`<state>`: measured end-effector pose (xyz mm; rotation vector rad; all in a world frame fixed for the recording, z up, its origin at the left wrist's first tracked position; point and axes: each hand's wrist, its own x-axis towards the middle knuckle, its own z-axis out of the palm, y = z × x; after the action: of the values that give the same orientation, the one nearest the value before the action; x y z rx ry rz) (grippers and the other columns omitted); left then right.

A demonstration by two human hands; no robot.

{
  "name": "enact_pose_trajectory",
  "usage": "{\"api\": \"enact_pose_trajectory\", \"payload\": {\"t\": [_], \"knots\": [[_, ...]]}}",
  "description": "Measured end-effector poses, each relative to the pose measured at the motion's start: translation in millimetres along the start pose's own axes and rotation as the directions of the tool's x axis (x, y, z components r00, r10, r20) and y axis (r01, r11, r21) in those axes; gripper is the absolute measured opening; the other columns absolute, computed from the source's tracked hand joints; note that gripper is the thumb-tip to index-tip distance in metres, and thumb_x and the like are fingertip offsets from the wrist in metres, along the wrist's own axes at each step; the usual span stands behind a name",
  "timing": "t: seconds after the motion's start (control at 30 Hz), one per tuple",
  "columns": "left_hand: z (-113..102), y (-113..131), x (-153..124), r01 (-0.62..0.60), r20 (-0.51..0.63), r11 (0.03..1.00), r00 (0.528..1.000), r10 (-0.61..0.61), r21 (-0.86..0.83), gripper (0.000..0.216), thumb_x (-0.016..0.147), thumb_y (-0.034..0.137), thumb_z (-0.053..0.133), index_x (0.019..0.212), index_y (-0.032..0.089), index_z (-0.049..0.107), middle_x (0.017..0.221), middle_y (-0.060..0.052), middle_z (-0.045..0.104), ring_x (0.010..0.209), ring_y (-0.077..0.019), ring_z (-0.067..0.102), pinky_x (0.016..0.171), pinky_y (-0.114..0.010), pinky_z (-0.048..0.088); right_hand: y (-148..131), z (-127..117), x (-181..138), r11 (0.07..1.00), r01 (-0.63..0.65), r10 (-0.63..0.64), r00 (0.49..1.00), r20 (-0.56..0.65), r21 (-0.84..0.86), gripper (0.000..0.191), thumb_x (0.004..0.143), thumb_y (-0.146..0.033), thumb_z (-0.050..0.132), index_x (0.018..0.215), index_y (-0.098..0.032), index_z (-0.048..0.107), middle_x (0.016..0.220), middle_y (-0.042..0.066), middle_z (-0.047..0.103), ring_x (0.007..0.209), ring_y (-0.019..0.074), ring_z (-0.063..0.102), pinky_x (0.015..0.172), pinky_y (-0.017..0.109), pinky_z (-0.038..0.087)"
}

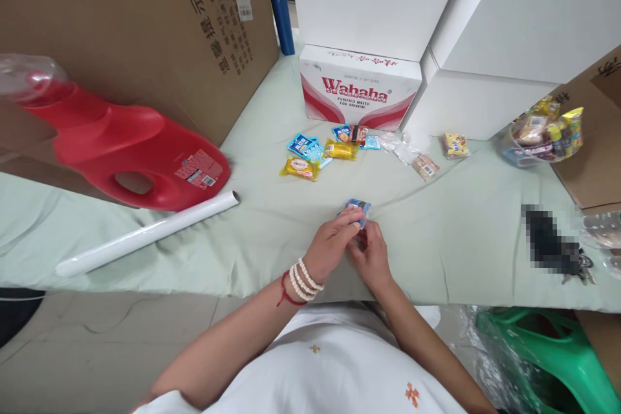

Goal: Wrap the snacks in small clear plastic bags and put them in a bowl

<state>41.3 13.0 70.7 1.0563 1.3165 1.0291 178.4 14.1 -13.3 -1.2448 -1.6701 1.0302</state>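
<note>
A small blue snack packet point(359, 204) is at the middle of the table, partly covered by my fingers. My left hand point(334, 238), with beaded bracelets at the wrist, lies over it, fingers on its top and thumb along the near side. Curled fingers of my right hand point(372, 251) pinch at the packet's near right edge, close under the left thumb; their tips are partly hidden. Beyond the hands lie a yellow-wrapped snack point(300, 169), another yellow packet point(340, 149), blue-and-white sachets point(305, 146) and a brown packet point(359, 135).
A red jug point(145, 149) and a white tube point(150, 233) lie left, by a large carton point(145, 26). A Wahaha box point(359, 87) stands behind. To the right are a small yellow packet point(455, 145), a beige packet point(425, 167) and a snack-filled bowl point(515, 154).
</note>
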Motion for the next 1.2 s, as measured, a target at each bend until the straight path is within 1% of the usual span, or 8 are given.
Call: {"api": "enact_pose_trajectory", "payload": {"t": [0.13, 0.27, 0.4, 0.53, 0.73, 0.87, 1.03, 1.2], "knots": [[-0.8, -6.4, 6.8, -0.069, 0.02, 0.969, 0.998, 0.067, 0.235, 0.037, 0.087, 0.02, 0.043, 0.11, 0.02, 0.073, 0.129, -0.007, 0.073, 0.131, -0.0237, 0.062, 0.119, -0.043, 0.043, -7.4, -6.8, 8.7, 0.873, -0.263, 0.24, 0.965, 0.107, 0.411, 0.026, 0.092, -0.041, 0.058, 0.111, -0.023, 0.061, 0.108, 0.008, 0.067, 0.101, 0.0244, 0.067, 0.094, 0.044, 0.057], [9.0, -21.9, 1.0, -0.112, -0.007, 0.956, 0.993, 0.118, 0.273, 0.036, 0.083, 0.016, 0.044, 0.115, 0.021, 0.059, 0.122, -0.008, 0.073, 0.115, -0.0225, 0.069, 0.106, -0.042, 0.053, -14.9, -7.9, 16.5, 0.711, -0.42, 0.456, 0.886, 0.085, 0.564, 0.045, 0.089, -0.058, 0.063, 0.115, -0.023, 0.057, 0.1, 0.007, 0.07, 0.091, 0.0241, 0.07, 0.084, 0.041, 0.06], [10.6, -33.8, -8.2, -0.117, 0.008, 0.983, 0.993, 0.117, 0.142, 0.043, 0.073, 0.011, 0.048, 0.114, 0.023, 0.053, 0.141, -0.009, 0.064, 0.133, -0.022, 0.06, 0.11, -0.041, 0.051, -21.1, -7.4, 21.0, 0.701, -0.423, 0.476, 0.877, 0.066, 0.574, 0.058, 0.081, -0.059, 0.075, 0.124, -0.025, 0.056, 0.105, 0.006, 0.07, 0.092, 0.0231, 0.07, 0.086, 0.04, 0.06], [-4.6, -29.1, -9.5, -0.182, 0.174, 0.975, 0.972, 0.159, 0.127, 0.029, 0.069, 0.008, 0.048, 0.088, 0.024, 0.062, 0.144, -0.005, 0.064, 0.149, -0.0247, 0.045, 0.121, -0.048, 0.039, -23.1, -11.6, 22.1, 0.666, -0.421, 0.466, 0.879, 0.096, 0.616, 0.052, 0.08, -0.058, 0.075, 0.116, -0.024, 0.061, 0.109, 0.006, 0.072, 0.098, 0.0228, 0.069, 0.089, 0.039, 0.059], [-7.9, -24.1, -12.1, -0.3, 0.401, 0.899, 0.902, 0.158, 0.32, 0.016, 0.07, 0.011, 0.059, 0.06, 0.024, 0.06, 0.12, -0.006, 0.077, 0.148, -0.0301, 0.045, 0.12, -0.053, 0.038, -17.6, -18.6, 27.8, 0.583, -0.503, 0.539, 0.827, 0.16, 0.638, 0.047, 0.073, -0.053, 0.082, 0.106, -0.024, 0.065, 0.095, 0.003, 0.071, 0.083, 0.0207, 0.068, 0.077, 0.037, 0.061], [-8.3, -32.3, -21.5, -0.336, 0.434, 0.89, 0.882, 0.183, 0.307, 0.013, 0.073, 0.014, 0.057, 0.066, 0.024, 0.064, 0.115, -0.006, 0.079, 0.13, -0.0271, 0.064, 0.117, -0.049, 0.043, -9.1, -32.1, 27.5, 0.636, -0.367, 0.52, 0.854, -0.025, 0.679, 0.043, 0.073, -0.045, 0.085, 0.107, -0.024, 0.068, 0.094, 0.0, 0.07, 0.081, 0.0173, 0.067, 0.079, 0.037, 0.061], [-65.0, -50.8, -49.5, -0.339, 0.167, 0.81, 0.941, 0.296, 0.479, 0.019, 0.089, 0.021, 0.05, 0.086, 0.025, 0.069, 0.107, -0.006, 0.079, 0.109, -0.0222, 0.074, 0.095, -0.037, 0.06, 30.1, -122.3, 33.9, 0.788, -0.152, 0.458, 0.792, -0.404, 0.596, 0.04, 0.074, -0.038, 0.084, 0.108, -0.023, 0.069, 0.099, 0.002, 0.071, 0.085, 0.0166, 0.068, 0.081, 0.038, 0.062], [-135.0, -91.8, -80.2, -0.28, -0.045, 0.577, 0.874, 0.484, 0.768, 0.015, 0.092, 0.027, 0.054, 0.095, 0.027, 0.068, 0.105, -0.004, 0.078, 0.096, -0.0238, 0.076, 0.085, -0.037, 0.063, 80.8, -255.7, 89.4, 0.886, -0.136, 0.442, 0.535, -0.72, 0.443, 0.036, 0.075, -0.029, 0.079, 0.105, -0.021, 0.06, 0.082, -0.001, 0.069, 0.067, 0.0138, 0.067, 0.068, 0.034, 0.063]]}}
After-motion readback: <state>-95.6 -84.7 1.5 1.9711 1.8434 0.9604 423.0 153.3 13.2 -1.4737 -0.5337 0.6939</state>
